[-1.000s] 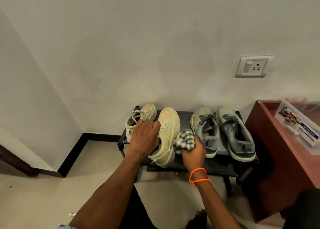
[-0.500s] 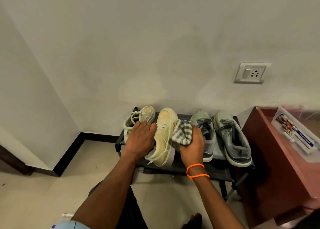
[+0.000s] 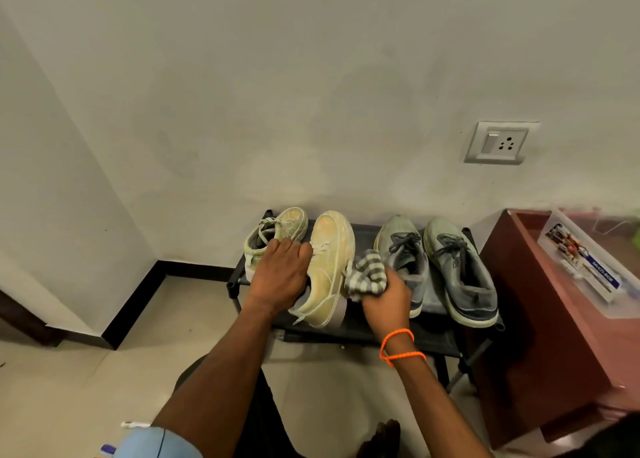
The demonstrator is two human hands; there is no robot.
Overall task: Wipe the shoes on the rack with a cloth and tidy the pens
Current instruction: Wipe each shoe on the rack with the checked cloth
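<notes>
low black rack (image 3: 367, 333) by the wall: left hand (image 3: 280, 277) clamps the light, stiff yellow shoe (image 3: 329, 267) at its collar; right hand (image 3: 388, 296) pinches the soft cloth (image 3: 365, 274).

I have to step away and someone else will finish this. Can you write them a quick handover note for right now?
Left hand: steadies the tilted cream shoe on the rack.
Right hand: holds the checked cloth against that shoe's side.
Other cream shoe and two grey shoes sit on the rack.
Done: cannot tell which shoes are wiped.
Left: finish the shoes, then the pens; two lie on the floor.
</notes>
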